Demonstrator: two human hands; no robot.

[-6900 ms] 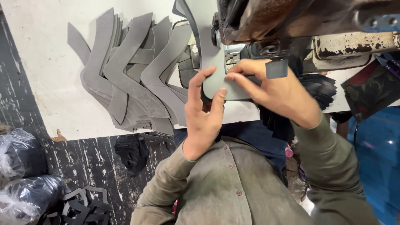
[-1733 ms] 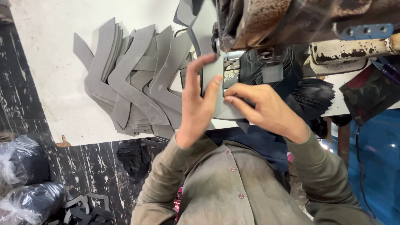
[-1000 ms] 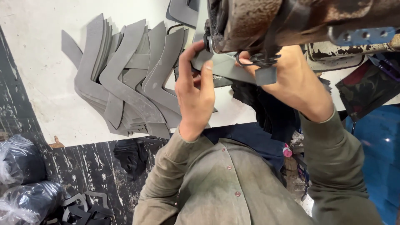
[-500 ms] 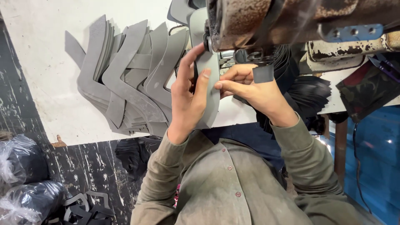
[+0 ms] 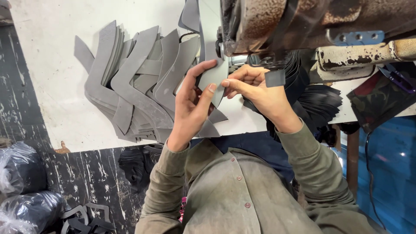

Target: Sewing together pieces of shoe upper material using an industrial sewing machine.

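Left hand [image 5: 193, 104] and right hand [image 5: 260, 93] both pinch grey cut piece [image 5: 213, 82], held under head of rusty sewing machine [image 5: 312, 26], above white bench [image 5: 52, 65]. Left grip: thumb and fingertips clamped on piece's left edge; right grip: fingertips clenched on right edge. Fan of grey cut pieces [image 5: 134, 86] lies on bench just left of hands. Black plastic bags [image 5: 21, 190] on floor, lower left. Black stack [image 5: 316, 99] behind right wrist. Versus 0.5 s earlier: piece sits lower, hands closer to needle area.
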